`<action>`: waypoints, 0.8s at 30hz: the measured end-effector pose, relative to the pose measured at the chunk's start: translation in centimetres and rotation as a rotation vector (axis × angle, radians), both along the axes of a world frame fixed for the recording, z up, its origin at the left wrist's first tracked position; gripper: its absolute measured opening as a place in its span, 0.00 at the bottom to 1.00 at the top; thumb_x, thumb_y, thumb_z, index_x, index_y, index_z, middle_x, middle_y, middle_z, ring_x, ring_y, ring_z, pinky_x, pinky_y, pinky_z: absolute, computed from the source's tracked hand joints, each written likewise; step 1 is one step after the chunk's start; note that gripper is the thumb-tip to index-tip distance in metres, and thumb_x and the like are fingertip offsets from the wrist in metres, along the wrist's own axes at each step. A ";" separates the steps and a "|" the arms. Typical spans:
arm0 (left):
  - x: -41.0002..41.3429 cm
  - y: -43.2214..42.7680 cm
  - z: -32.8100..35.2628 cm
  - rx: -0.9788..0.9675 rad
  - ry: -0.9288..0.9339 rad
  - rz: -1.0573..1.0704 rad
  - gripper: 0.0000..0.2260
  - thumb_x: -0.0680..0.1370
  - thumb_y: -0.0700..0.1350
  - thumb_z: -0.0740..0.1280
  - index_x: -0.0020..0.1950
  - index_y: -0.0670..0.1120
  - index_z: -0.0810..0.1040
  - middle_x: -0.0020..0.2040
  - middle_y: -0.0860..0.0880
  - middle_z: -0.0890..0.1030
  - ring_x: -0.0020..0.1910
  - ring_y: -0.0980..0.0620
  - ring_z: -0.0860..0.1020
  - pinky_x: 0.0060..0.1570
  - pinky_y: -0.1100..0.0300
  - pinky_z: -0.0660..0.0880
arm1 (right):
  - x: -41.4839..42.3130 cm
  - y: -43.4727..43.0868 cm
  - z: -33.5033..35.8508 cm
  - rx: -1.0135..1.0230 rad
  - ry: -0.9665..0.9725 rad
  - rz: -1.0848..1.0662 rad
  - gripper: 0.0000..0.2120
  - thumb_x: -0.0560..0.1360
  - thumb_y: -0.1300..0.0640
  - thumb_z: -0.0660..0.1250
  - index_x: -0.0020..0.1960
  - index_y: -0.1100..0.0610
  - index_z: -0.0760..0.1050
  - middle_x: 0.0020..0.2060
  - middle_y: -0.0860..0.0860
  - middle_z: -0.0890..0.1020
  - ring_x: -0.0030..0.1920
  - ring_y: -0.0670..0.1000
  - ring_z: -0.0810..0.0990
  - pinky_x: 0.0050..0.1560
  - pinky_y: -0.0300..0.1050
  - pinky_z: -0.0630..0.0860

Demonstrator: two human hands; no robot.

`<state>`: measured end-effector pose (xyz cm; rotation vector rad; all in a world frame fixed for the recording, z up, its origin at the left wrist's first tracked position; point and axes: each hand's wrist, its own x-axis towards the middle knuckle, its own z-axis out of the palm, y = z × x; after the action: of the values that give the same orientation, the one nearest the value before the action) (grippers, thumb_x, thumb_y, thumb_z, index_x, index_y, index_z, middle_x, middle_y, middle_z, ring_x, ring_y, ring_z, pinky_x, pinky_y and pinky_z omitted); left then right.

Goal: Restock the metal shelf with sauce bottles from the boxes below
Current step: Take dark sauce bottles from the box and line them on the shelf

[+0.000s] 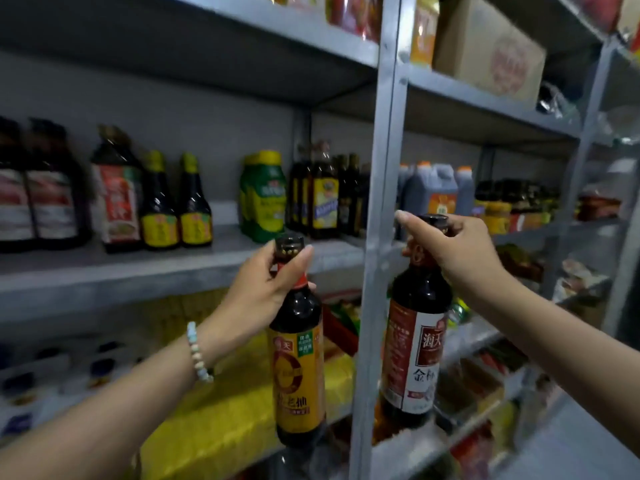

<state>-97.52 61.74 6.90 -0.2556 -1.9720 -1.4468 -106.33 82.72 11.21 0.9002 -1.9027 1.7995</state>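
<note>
"老抽" on the yellow-label bottle [299,375], "金" on the white-label bottle [424,368], other shelf print illegible.

Grey metal shelving [138,275] rises in tiers against a plain grey wall [173,109] in a dim room; a pale upright post [384,168] divides the left bay from a second bay [485,98] running off to the right; flat, muted light leaves the underside of the top board [194,46] in shadow.

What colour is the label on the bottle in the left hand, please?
The label is mainly yellow-orange; the head view shows it.
</note>
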 end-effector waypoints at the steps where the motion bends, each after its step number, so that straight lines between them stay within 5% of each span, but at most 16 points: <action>1: 1.0 -0.5 1.9 0.002 0.023 0.021 0.13 0.69 0.57 0.64 0.41 0.47 0.72 0.38 0.44 0.80 0.37 0.51 0.84 0.37 0.62 0.78 | 0.2 -0.7 1.8 -0.007 0.023 0.028 0.18 0.69 0.48 0.73 0.38 0.66 0.80 0.32 0.59 0.83 0.34 0.53 0.83 0.39 0.46 0.79; 4: 4.1 -2.4 6.7 -0.017 0.084 0.138 0.12 0.72 0.54 0.64 0.40 0.46 0.72 0.37 0.42 0.80 0.35 0.49 0.84 0.39 0.56 0.79 | 1.2 -3.5 6.5 -0.054 0.070 0.108 0.17 0.67 0.46 0.74 0.36 0.61 0.79 0.31 0.57 0.82 0.34 0.54 0.83 0.41 0.50 0.80; 9: 8.6 -7.3 11.9 -0.096 0.140 0.420 0.16 0.74 0.58 0.64 0.42 0.45 0.74 0.39 0.41 0.80 0.42 0.45 0.82 0.47 0.51 0.78 | 3.3 -10.2 12.5 -0.137 0.105 0.252 0.16 0.69 0.49 0.74 0.33 0.62 0.78 0.26 0.53 0.80 0.25 0.45 0.79 0.30 0.37 0.76; 13: 11.6 -11.8 14.8 -0.163 0.155 0.611 0.21 0.76 0.59 0.63 0.46 0.40 0.76 0.40 0.47 0.78 0.40 0.49 0.79 0.47 0.52 0.75 | 5.2 -16.4 15.0 -0.146 0.108 0.327 0.18 0.68 0.48 0.75 0.36 0.64 0.78 0.29 0.56 0.80 0.27 0.48 0.81 0.36 0.44 0.77; 18: 14.3 -18.2 17.4 -0.172 0.142 0.643 0.15 0.76 0.58 0.63 0.41 0.47 0.75 0.35 0.51 0.77 0.34 0.56 0.77 0.36 0.66 0.73 | 7.2 -25.0 15.9 -0.169 0.083 0.347 0.19 0.67 0.47 0.76 0.34 0.64 0.79 0.27 0.56 0.81 0.32 0.53 0.83 0.42 0.50 0.79; 24: 15.9 -27.6 18.8 -0.156 0.154 0.642 0.17 0.76 0.58 0.64 0.44 0.44 0.76 0.37 0.47 0.79 0.39 0.49 0.80 0.40 0.59 0.76 | 9.0 -35.0 15.3 -0.178 0.010 0.301 0.21 0.66 0.45 0.76 0.26 0.58 0.73 0.28 0.56 0.82 0.37 0.57 0.85 0.45 0.54 0.80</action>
<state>-81.66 34.09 25.73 0.1856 -1.8078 -0.8375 -97.33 47.70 26.53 1.1776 -1.6366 2.0901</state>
